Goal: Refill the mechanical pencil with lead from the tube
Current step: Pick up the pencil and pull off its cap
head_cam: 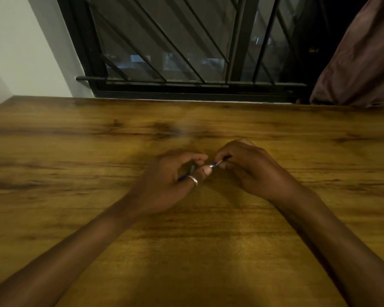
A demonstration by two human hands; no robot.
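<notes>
Both hands' grips clenched on one mechanical pencil (215,164): left hand (169,182) mid-barrel, right hand (246,167) at its end.

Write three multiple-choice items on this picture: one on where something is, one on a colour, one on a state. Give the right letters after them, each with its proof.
1. Where is the mechanical pencil?
A. Lying alone on the table
B. Held between the two hands
C. On the window ledge

2. What colour shows on the pencil's body?
A. Blue
B. Red
C. Yellow

3. What is the state of the left hand?
A. Flat and open on the table
B. Closed around the pencil, a ring on the thumb
C. Out of view

Answers:
1 B: the pencil spans from the left hand to the fingertips of the right hand, above the wooden table.
2 A: blue shows beside the thumb and at the metal part.
3 B: the fingers curl over the pencil and the thumb presses on it.
</notes>
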